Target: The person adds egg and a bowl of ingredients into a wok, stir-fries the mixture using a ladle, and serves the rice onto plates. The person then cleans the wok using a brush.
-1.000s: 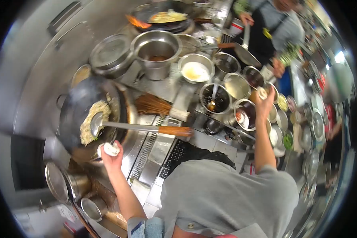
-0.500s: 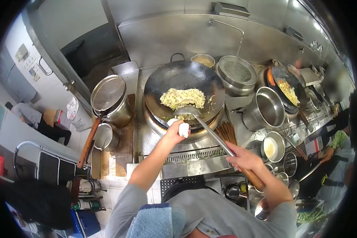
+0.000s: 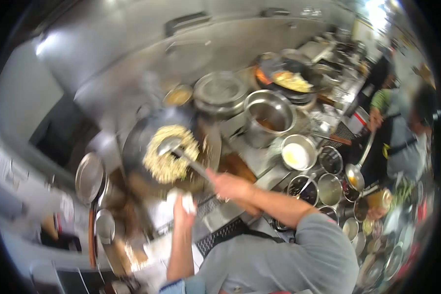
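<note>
It's a commercial kitchen — large wok (image 3: 134, 148), second wok (image 3: 295, 66), steel pot (image 3: 259, 133).

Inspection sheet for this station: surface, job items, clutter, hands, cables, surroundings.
Surface: shiny stainless-steel counter, crowded with cookware; fine condition too blurred to judge.
Job's things: large round black wok holding pale-yellow loose food; long-handled grey metal ladle, its head over the food.
Clutter: tall silver metal pot and round silver bowl with white contents, right of the wok in view.
Grippers: bare left hand grips bunched white cloth near the wok's rim; bare right hand grips the ladle's handle.
Cables: nothing seen.
Surroundings: another person in grey, at right, holds a silver metal ladle.
</note>
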The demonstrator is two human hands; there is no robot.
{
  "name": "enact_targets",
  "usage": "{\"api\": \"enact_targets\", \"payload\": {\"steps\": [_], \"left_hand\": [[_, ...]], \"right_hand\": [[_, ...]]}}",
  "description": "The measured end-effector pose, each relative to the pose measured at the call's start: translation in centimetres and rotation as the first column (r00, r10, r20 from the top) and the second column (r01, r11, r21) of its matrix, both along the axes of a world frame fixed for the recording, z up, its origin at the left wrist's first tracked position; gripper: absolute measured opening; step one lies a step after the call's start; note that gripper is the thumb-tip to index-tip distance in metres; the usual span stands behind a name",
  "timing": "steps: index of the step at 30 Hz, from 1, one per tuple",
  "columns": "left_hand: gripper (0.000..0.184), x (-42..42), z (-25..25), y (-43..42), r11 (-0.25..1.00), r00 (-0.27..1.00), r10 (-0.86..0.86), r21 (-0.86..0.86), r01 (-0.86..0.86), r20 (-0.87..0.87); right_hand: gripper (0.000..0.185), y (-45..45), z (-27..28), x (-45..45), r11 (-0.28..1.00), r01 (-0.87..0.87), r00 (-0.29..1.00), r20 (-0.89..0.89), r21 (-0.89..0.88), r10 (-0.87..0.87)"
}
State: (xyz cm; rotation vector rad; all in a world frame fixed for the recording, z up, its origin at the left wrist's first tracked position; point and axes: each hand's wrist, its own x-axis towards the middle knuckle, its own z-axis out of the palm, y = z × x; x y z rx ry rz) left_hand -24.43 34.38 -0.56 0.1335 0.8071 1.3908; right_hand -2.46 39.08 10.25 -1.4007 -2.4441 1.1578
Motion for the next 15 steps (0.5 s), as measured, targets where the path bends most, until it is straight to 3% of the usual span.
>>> {"api": "enact_targets", "payload": {"steps": [1,2,4,6,8,9,11,12,13,14,15], "left_hand": [[0.01,1.1,-1.1,-2.0,0.997,0.996,0.077,-0.019,-0.078,-0.049],[0.012,0.8,-0.6,-2.4,0.998,0.997,0.063,-0.014,-0.063,-0.051],[0.014,-0.4,0.9,-2.7,0.999,0.999,-0.052,0.006,0.052,0.01],[0.014,-2.3,2.4,2.5,0.996,0.999,0.027,-0.088,-0.025,0.018],[0.014,-1.5,2.4,2.4,0.982,0.987,0.16,-0.095,-0.161,-0.022],[0.014,-1.3,2.2,0.6,0.995,0.997,0.079,-0.068,-0.079,-0.011],[0.013,-1.0,3.1,-1.7,0.995,0.994,-0.1,0.017,0.1,-0.036],[0.014,-1.1,3.4,-0.4,0.998,0.998,-0.068,0.006,0.068,-0.003],[0.014,-1.6,3.0,1.0,0.999,0.999,-0.027,-0.039,0.028,0.033],[0.012,-2.1,0.9,2.7,0.999,0.998,0.035,-0.018,-0.034,0.049],[0.012,-1.1,1.8,3.4,0.987,0.987,0.138,-0.089,-0.131,0.083]], "right_hand": [[0.068,-0.4,-1.2,0.3,0.98,-0.003,0.995,-0.095,0.198,0.023],[0.068,-1.4,-0.2,1.2,0.96,-0.004,0.984,-0.168,0.281,0.053],[0.07,-3.2,3.7,2.8,0.998,-0.02,0.996,-0.089,0.066,0.026],[0.067,-3.8,3.4,3.7,0.995,-0.035,0.979,-0.199,0.096,0.054],[0.052,-5.0,5.4,5.5,0.982,-0.154,0.937,-0.298,0.109,0.18],[0.042,-5.1,7.9,6.6,0.956,-0.188,0.972,-0.18,-0.227,0.149],[0.025,-4.6,9.5,7.6,0.914,-0.183,0.982,-0.028,-0.361,0.186],[0.021,-4.8,9.5,7.6,0.898,-0.185,0.98,0.0,-0.399,0.201],[0.018,-2.9,4.9,7.1,0.961,-0.275,0.955,-0.121,-0.031,0.27],[0.015,-1.7,0.0,5.9,0.897,-0.289,0.899,-0.229,0.333,0.374],[0.013,-1.1,1.4,3.6,0.978,-0.175,0.966,-0.175,0.112,0.193]]}}
